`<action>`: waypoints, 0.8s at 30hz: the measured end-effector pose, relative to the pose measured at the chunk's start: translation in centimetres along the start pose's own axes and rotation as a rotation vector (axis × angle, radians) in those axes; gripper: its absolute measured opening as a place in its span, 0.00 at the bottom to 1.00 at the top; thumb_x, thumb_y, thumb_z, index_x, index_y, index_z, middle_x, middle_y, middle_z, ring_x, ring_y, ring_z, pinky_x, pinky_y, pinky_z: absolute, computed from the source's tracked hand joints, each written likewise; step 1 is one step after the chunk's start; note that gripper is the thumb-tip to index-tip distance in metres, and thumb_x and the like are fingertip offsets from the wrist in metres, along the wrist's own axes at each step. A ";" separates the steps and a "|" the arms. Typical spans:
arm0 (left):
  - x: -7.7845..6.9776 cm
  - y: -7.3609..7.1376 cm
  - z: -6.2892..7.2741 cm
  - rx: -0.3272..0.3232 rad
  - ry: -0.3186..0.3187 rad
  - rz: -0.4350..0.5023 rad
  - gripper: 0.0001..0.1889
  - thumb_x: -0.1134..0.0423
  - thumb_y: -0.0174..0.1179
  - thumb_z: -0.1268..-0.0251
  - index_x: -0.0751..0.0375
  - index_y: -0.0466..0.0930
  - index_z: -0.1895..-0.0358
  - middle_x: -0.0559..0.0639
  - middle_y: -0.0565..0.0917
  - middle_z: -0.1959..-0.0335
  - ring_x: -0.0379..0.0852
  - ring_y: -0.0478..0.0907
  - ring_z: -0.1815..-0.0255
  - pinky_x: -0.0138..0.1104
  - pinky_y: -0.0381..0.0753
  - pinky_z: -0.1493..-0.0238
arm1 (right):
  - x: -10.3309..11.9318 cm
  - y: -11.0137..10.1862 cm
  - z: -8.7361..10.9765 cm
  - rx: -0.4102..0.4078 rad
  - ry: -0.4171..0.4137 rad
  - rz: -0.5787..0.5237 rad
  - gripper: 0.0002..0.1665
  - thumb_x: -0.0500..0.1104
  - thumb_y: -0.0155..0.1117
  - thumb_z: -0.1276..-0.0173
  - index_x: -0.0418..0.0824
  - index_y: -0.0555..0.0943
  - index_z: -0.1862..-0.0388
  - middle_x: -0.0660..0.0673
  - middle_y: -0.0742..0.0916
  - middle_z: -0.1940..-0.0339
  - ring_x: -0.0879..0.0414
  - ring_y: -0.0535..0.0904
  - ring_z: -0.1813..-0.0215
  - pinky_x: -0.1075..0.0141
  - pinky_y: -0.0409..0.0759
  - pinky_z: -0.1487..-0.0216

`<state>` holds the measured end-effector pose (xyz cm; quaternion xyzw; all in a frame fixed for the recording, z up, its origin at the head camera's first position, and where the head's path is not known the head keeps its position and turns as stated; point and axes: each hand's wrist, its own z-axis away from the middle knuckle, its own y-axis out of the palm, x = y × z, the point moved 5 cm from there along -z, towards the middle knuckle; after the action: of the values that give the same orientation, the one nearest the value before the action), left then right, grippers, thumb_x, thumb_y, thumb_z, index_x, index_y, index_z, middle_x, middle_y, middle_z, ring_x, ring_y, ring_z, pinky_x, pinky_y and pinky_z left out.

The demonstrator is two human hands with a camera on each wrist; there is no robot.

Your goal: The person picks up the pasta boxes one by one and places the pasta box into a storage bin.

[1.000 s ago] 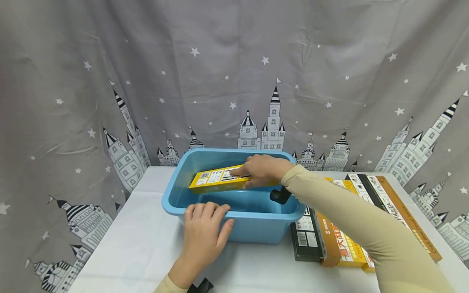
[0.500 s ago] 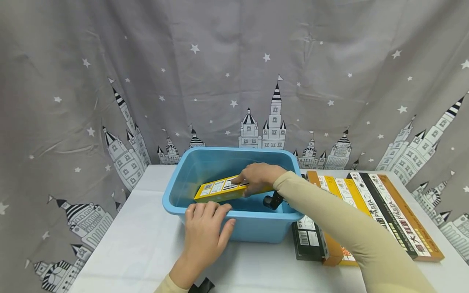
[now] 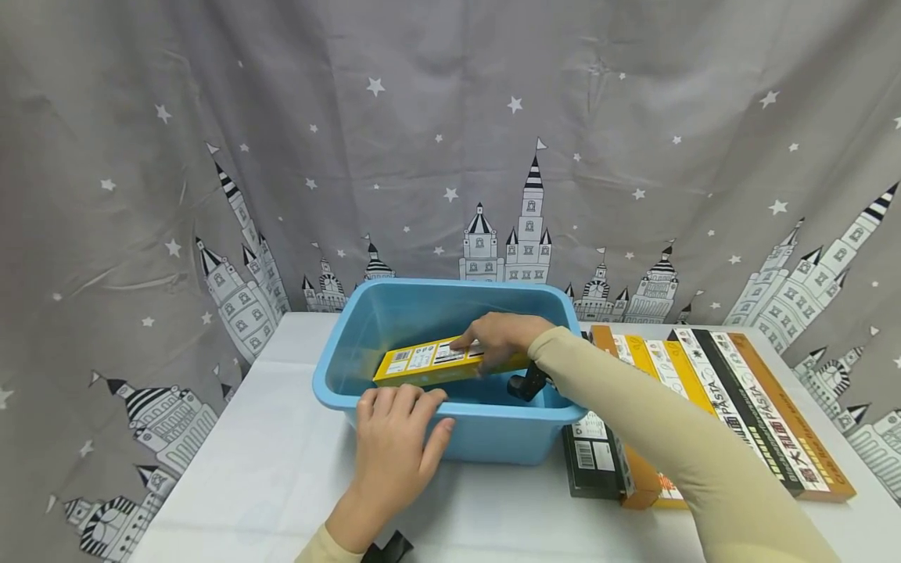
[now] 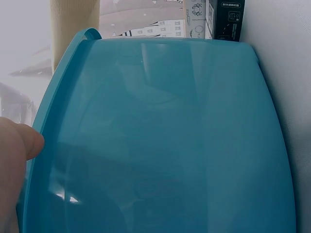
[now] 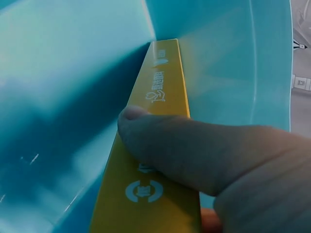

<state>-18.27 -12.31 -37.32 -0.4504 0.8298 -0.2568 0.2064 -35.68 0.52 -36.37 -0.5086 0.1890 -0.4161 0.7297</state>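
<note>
Head view: the yellow box (image 3: 411,364) is pinched beneath the right hand (image 3: 498,342), inside the blue tub (image 3: 514,414). Left wrist: the tub's near rim is held by the left hand (image 4: 13,165). Right wrist: one box end is seen by a corner.

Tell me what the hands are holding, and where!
The right fingers hold the yellow box by its right half; the left fingers grip the blue tub by its near rim.

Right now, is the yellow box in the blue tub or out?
In: the yellow box lies inside the blue tub, walls around it, held by the right hand.
</note>
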 end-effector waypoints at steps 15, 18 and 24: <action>0.0 0.0 0.0 0.017 -0.007 -0.008 0.26 0.43 0.39 0.18 0.55 0.84 0.55 0.50 0.80 0.66 0.52 0.71 0.60 0.51 0.64 0.48 | -0.1 0.2 0.0 -0.024 0.009 0.007 0.45 0.46 0.77 0.37 0.59 0.69 0.23 0.46 0.79 0.28 0.48 0.77 0.35 0.50 0.76 0.34; 0.0 0.1 0.0 0.027 -0.012 -0.007 0.27 0.42 0.38 0.18 0.54 0.84 0.55 0.50 0.80 0.66 0.52 0.71 0.60 0.52 0.64 0.48 | -0.2 0.2 0.0 -0.026 0.015 0.004 0.45 0.46 0.77 0.37 0.59 0.69 0.23 0.46 0.79 0.28 0.47 0.76 0.33 0.49 0.75 0.33; 0.0 0.1 0.0 0.020 -0.008 0.005 0.23 0.44 0.43 0.19 0.55 0.84 0.54 0.50 0.80 0.66 0.52 0.72 0.60 0.52 0.64 0.48 | -0.4 0.0 0.0 -0.042 0.043 0.016 0.45 0.43 0.76 0.37 0.58 0.68 0.22 0.43 0.77 0.26 0.44 0.73 0.29 0.47 0.73 0.30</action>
<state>-18.33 -12.24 -37.33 -0.4473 0.8275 -0.2626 0.2150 -35.91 0.85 -36.46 -0.5132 0.2173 -0.4169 0.7180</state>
